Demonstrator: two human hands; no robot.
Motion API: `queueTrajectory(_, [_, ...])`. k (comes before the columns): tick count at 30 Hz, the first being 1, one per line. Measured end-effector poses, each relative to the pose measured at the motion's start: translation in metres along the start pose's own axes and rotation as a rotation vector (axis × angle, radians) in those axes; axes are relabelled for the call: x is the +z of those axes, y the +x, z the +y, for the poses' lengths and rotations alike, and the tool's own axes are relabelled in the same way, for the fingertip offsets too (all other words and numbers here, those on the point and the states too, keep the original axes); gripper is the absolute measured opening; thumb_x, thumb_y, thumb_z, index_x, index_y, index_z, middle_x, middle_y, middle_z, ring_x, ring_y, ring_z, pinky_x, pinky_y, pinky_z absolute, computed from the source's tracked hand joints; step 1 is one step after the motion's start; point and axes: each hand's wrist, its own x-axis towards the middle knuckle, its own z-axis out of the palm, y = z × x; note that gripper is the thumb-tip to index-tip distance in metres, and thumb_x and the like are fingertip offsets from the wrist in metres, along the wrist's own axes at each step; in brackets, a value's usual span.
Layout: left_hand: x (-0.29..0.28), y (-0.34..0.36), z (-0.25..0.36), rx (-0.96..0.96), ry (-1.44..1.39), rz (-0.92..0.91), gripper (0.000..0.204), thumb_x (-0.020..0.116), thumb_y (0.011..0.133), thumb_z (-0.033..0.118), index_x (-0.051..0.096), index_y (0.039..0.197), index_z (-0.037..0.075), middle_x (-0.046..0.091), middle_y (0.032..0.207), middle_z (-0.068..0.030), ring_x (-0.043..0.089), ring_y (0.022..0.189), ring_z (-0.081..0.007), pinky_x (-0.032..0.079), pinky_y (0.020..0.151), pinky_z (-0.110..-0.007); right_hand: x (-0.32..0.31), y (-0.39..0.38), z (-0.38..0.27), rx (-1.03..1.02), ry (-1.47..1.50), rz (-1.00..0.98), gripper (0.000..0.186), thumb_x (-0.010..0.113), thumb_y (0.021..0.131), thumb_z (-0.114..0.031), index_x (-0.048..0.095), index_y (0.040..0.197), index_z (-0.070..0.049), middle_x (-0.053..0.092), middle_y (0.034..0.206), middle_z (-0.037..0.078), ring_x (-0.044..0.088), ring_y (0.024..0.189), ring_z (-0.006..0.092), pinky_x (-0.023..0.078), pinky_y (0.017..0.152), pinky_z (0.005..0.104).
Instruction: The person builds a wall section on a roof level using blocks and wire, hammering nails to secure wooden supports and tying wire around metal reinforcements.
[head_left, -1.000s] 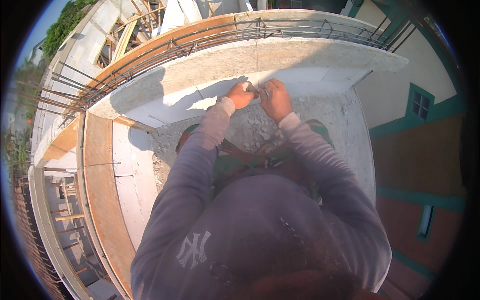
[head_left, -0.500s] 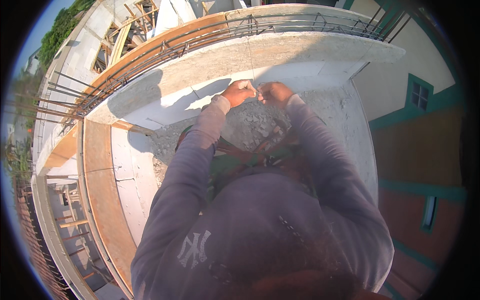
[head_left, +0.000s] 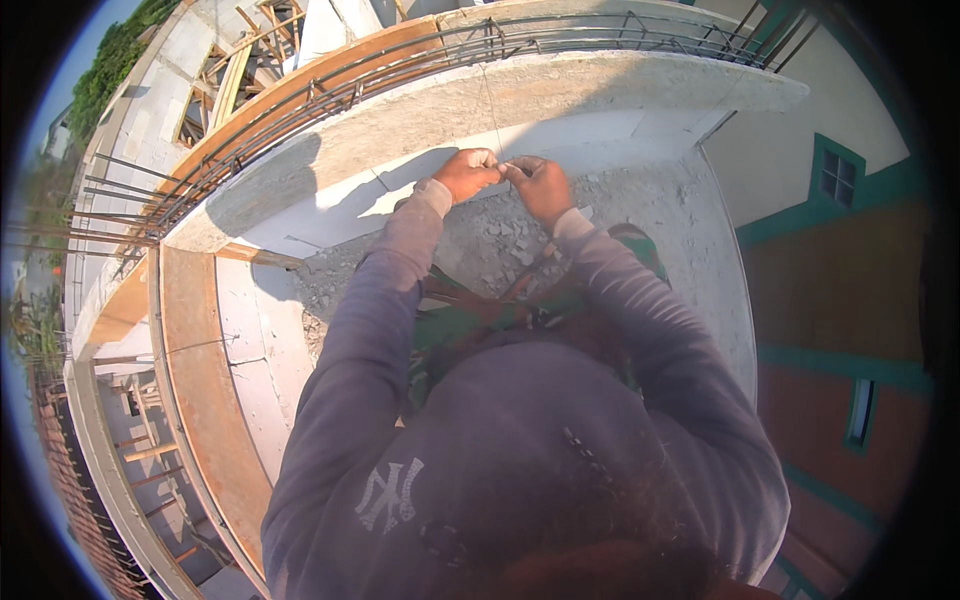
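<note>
pinching thin string (head_left: 487, 100), left hand (head_left: 467, 173), right hand (head_left: 541, 186)

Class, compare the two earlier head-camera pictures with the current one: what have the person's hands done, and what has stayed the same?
Both hands kept close together at the concrete wall. The left hand and right hand still pinch something thin between the fingertips, probably a string or wire; too fine to tell. They shifted only slightly along the concrete wall. The rebar and rubble floor stayed unchanged.
</note>
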Motion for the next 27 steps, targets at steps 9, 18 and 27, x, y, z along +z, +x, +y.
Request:
queueTrajectory(9, [0.018,-0.009,-0.017,-0.042,-0.149,0.159,0.016,0.073,0.096,0.020,0.068,0.093,0.005,0.063,0.085,0.0000,0.055,0.078,-0.0123,0.045,0.073,-0.029,0.032,0.007,0.026,-0.232,-0.166,0.263,0.018,0.068,0.098,-0.014,0.077,0.107,-0.002,0.072,0.105,0.018,0.070,0.097,0.0347,0.054,0.086,0.0399])
queueTrajectory(18, [0.081,-0.008,-0.042,-0.227,-1.220,0.418,0.039,0.075,0.099,0.044,0.069,0.120,0.011,0.066,0.119,-0.0020,0.060,0.102,-0.0175,0.052,0.092,-0.035,0.036,0.015,0.036,-0.280,-0.102,0.280,0.010,0.072,0.097,-0.011,0.077,0.102,-0.005,0.068,0.097,0.012,0.067,0.094,0.0319,0.054,0.086,0.0402])
queueTrajectory(27, [0.100,-0.003,-0.028,0.043,-1.427,0.273,0.051,0.045,0.112,0.051,0.056,0.142,0.011,0.056,0.145,-0.0054,0.056,0.130,-0.0241,0.047,0.111,-0.041,0.039,0.019,0.035,-0.053,0.138,0.143,0.013,0.072,0.101,-0.018,0.078,0.104,-0.007,0.060,0.113,0.009,0.063,0.106,0.0236,0.053,0.091,0.0376])
